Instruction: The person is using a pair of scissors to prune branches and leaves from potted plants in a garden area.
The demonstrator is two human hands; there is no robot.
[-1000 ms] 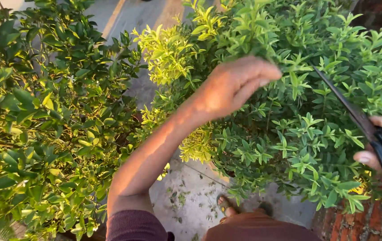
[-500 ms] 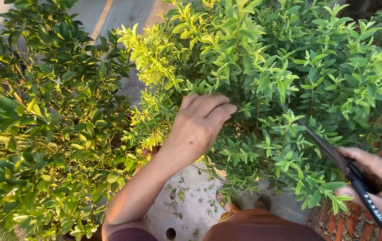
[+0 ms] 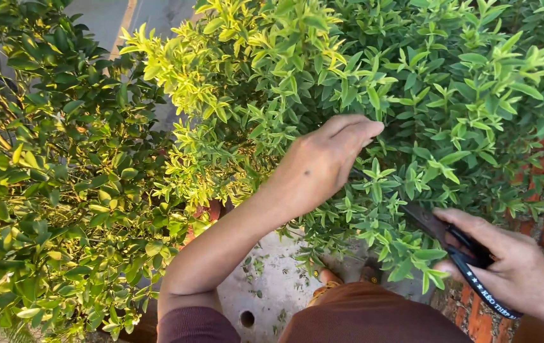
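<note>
Left hand (image 3: 323, 162) parts shrub (image 3: 424, 95); right hand (image 3: 516, 270) grips scissors (image 3: 459, 251).

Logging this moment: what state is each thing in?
Left hand: fingers curled into the shrub, parting foliage.
Right hand: closed around the scissors' handles.
Scissors: held, blades reaching into the leaves, tips hidden.
Shrub: upright, leafy.
Pavement: littered with clippings.
</note>
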